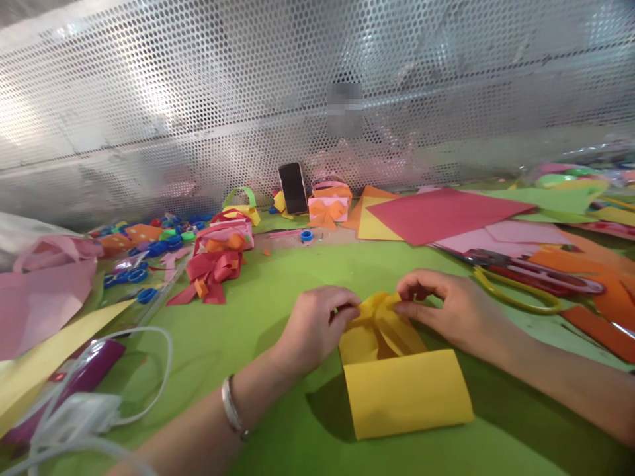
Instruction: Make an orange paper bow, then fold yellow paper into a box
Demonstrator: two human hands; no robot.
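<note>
A folded yellow paper piece (409, 393) stands on the green table in front of me, its near side a wide flap. On its far side sits a yellow paper bow (381, 314) with hanging tails. My left hand (317, 324) pinches the bow's left end between thumb and fingers. At its right end my right hand (446, 304) grips the paper the same way. Both hands are closed on the bow; how it joins the folded piece is partly hidden. A silver bracelet circles my left wrist.
A phone (293, 188) leans against the perforated metal panel (223, 92). Finished paper bags and a red bow (213, 274) lie to the left, near blue scissors (126, 275). Coloured sheets (446, 215) and pink-handled scissors (550, 272) are at right. A white cable (169, 357) loops at front left.
</note>
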